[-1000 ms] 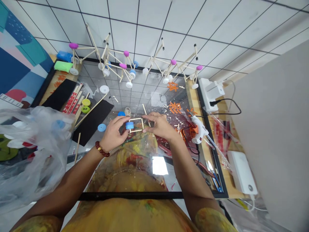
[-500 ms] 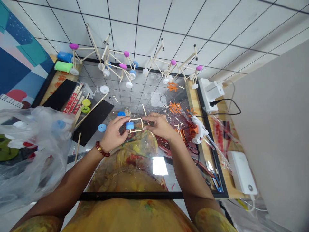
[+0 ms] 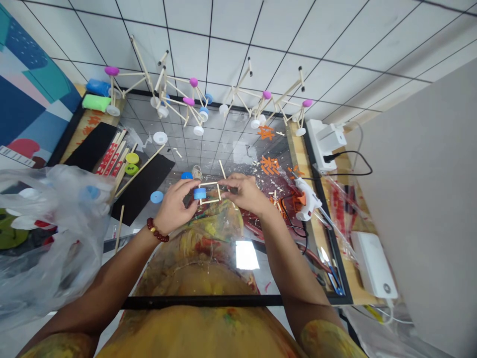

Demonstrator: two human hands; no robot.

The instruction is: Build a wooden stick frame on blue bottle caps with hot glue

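Note:
Over the glass tabletop (image 3: 208, 149) I hold a small square frame of wooden sticks (image 3: 210, 193) between both hands. My left hand (image 3: 173, 205) pinches a blue bottle cap (image 3: 199, 193) against the frame's left side. On the frame's right side my right hand (image 3: 246, 194) has its fingers closed on the sticks. A loose stick lies on the glass just behind the frame.
Several stick models with pink and white caps (image 3: 194, 102) line the back edge by the tiled wall. Loose caps, chopstick packs (image 3: 114, 156) and black sheets lie left, with a plastic bag (image 3: 48, 233) nearer. A glue gun (image 3: 307, 199), power strip (image 3: 324, 144) and white box (image 3: 374, 266) sit right.
My right fingers have shifted slightly up onto the frame's upper right corner. Otherwise the hands and frame stay in place.

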